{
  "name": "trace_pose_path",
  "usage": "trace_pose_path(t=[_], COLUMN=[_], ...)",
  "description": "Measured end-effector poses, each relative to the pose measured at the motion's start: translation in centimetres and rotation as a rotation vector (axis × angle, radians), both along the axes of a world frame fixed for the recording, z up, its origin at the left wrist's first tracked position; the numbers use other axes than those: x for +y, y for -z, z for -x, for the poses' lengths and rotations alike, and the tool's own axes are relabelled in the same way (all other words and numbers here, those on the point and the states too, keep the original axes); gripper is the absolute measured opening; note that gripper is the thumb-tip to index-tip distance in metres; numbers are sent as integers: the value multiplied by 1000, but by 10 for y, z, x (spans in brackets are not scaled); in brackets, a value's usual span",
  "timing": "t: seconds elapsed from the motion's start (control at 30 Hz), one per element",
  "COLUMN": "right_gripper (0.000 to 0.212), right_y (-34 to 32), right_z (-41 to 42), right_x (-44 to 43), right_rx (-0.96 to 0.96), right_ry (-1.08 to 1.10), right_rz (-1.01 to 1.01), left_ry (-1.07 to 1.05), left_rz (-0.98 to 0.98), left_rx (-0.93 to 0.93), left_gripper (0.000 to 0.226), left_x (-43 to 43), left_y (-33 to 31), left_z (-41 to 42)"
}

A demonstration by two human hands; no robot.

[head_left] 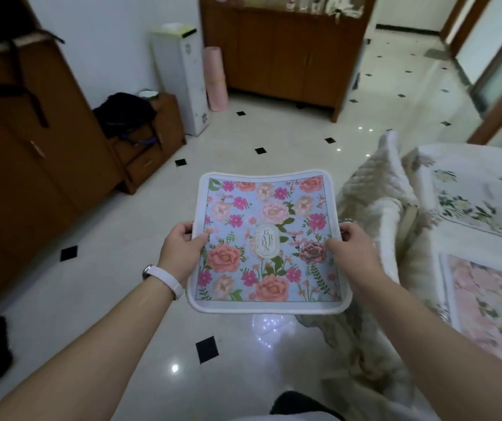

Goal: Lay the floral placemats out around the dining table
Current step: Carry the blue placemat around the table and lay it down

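Holding the floral placemat (266,241) out flat above the tiled floor (243,138), just left of the dining table (487,183), not laid yet. Pinching the side edges, left hand (180,249) on one, right hand (351,250) on the other, thumbs on top. Looks light and bendy-but-not-floppy, probably not fragile. Seems best gripped mid-edge on both sides to stop sagging.
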State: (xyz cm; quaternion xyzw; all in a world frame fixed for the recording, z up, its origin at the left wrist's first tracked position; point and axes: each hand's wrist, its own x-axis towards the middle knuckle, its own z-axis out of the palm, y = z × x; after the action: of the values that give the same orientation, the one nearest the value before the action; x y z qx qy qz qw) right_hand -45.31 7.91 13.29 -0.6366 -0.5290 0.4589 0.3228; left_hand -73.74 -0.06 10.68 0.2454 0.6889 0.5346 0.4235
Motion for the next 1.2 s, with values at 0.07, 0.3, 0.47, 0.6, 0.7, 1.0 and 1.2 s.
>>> trace_pose_path(t=[0.07,0.3,0.47,0.6,0.7,1.0,1.2], right_gripper=[22,16,18,16,15,20,18], right_y=[4,36,57,58,51,36,46], right_z=[17,65,92,102,107,125,143], right_x=[16,99,182,248,293,391,467], right_rx=[21,69,81,81,79,82,68], right_ry=[-26,-49,-26,-15,-4,79,197], right_rz=[16,90,125,152,143,110,114], left_ry=[-33,-85,-107,-88,-75,19,157], left_rz=[0,32,81,132,109,75,64], left_rx=[-27,-59,-63,-67,-55,-40,-56], left_gripper=[21,27,24,27,24,19,23], left_x=[8,76,159,229,276,397,512], left_y=[4,21,28,26,21,15,28], left_z=[14,57,80,93,100,129,153])
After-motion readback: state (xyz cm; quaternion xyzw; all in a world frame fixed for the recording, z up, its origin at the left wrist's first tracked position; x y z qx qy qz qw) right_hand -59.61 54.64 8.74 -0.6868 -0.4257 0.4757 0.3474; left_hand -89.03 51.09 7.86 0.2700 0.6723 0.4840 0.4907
